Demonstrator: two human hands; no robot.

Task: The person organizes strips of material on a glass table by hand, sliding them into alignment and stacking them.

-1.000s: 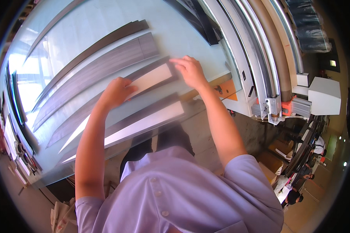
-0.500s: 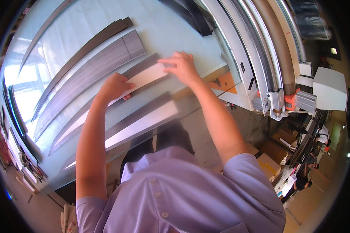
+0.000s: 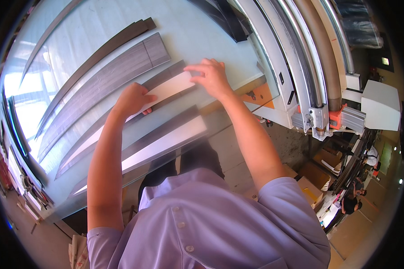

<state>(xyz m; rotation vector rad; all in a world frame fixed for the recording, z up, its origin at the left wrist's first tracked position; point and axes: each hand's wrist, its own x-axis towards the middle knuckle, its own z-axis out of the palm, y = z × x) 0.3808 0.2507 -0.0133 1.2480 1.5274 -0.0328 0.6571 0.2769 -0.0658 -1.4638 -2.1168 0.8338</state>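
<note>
A long white strip (image 3: 168, 89) lies lengthwise over a dark grey strip (image 3: 166, 75) on the pale, glossy table. My left hand (image 3: 133, 99) is closed at the white strip's middle, thumb on top and fingertips showing at its near edge. At the strip's right end, my right hand (image 3: 211, 77) has its forefinger and thumb apart, their tips touching the end. Closer to my body lies another white strip (image 3: 170, 140), with a dark grey band (image 3: 166, 127) along its far side.
Beyond my hands lie a wide grey wood-grain plank (image 3: 112, 71), a stack of dark brown strips (image 3: 116, 45) and black strips (image 3: 224, 20). A machine with long rollers (image 3: 316, 54) stands at the right. Cardboard boxes (image 3: 310, 190) and people lie farther off.
</note>
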